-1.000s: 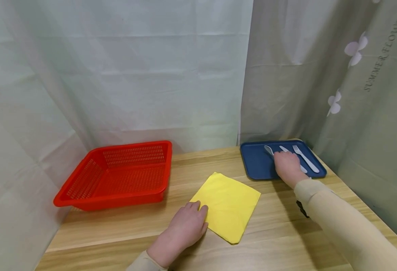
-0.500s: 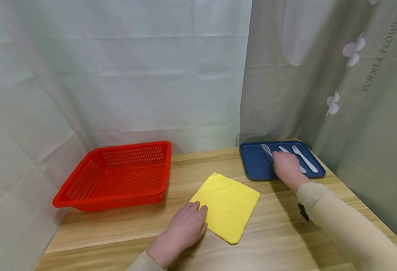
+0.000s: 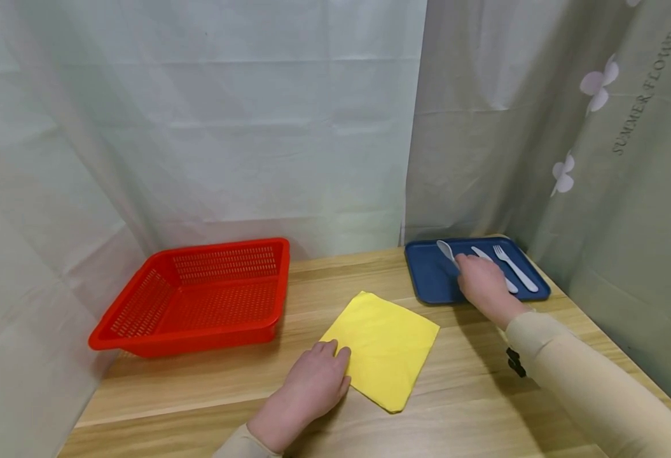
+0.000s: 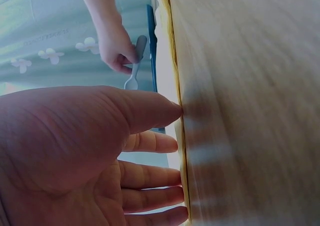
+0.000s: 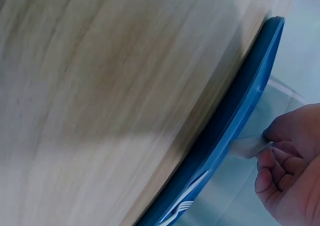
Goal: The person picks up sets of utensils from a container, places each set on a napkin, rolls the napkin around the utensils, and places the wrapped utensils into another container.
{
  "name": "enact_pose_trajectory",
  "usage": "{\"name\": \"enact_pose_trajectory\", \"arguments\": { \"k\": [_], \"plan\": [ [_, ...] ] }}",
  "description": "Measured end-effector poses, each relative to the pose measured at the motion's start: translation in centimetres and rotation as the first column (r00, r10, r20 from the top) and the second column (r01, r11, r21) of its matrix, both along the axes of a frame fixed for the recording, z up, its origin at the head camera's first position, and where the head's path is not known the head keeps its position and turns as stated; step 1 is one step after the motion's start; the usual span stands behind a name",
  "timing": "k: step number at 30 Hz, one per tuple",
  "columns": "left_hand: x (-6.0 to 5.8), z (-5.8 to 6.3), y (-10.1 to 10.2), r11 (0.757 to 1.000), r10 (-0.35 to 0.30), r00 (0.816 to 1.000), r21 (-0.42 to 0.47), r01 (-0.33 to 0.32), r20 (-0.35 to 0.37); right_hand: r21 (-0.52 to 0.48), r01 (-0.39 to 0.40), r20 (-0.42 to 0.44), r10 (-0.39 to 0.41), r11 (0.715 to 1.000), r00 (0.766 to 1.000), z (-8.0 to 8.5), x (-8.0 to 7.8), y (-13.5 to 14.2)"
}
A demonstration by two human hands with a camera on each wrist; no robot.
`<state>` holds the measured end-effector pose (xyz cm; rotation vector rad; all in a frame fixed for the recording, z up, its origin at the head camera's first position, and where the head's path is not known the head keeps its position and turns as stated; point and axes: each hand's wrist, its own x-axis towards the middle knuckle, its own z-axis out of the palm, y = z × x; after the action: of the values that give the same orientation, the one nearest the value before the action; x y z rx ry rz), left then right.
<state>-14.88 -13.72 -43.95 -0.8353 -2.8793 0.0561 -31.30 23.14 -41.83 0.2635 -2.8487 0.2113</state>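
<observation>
My right hand [image 3: 486, 286] pinches a light grey spoon [image 3: 445, 249] by its handle over the blue tray [image 3: 434, 281]; the left wrist view shows the spoon [image 4: 131, 82] raised beside the tray's edge. Part of the handle is hidden by the fingers. On the tray's right side lie a knife [image 3: 480, 252], partly covered by that hand, and a fork [image 3: 517, 270]. A folded yellow napkin [image 3: 395, 350] is flat on the table at the middle. My left hand [image 3: 311, 383] rests at its near left edge, with fairly straight fingertips touching it.
A red perforated basket [image 3: 198, 341] stands at the table's left, with no contents showing. Pale curtains [image 3: 289, 127] hang close behind the table and along both sides. The wooden table [image 3: 198, 388] has a right edge just past the tray.
The spoon has shifted slightly left over the tray in my right hand, its bowl now further from the knife. My left hand and the napkin have stayed put.
</observation>
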Motion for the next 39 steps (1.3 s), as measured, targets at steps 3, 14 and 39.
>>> {"name": "enact_pose_trajectory", "arguments": {
  "k": [3,14,39],
  "plan": [
    [0.0,0.0,0.0,1.000,0.002,1.000,-0.003,-0.002,0.002,0.000,-0.013,-0.010,0.013,1.000,1.000,0.0,0.3,-0.4],
    [0.0,0.1,0.0,1.000,0.005,1.000,0.005,-0.005,0.010,-0.023,-0.025,-0.023,0.025,0.999,0.999,-0.2,1.1,-1.2],
    [0.1,0.1,0.1,1.000,0.006,1.000,-0.004,-0.006,0.005,-0.086,-0.107,-0.007,0.107,0.990,0.994,0.7,3.4,-3.6]
  ]
}}
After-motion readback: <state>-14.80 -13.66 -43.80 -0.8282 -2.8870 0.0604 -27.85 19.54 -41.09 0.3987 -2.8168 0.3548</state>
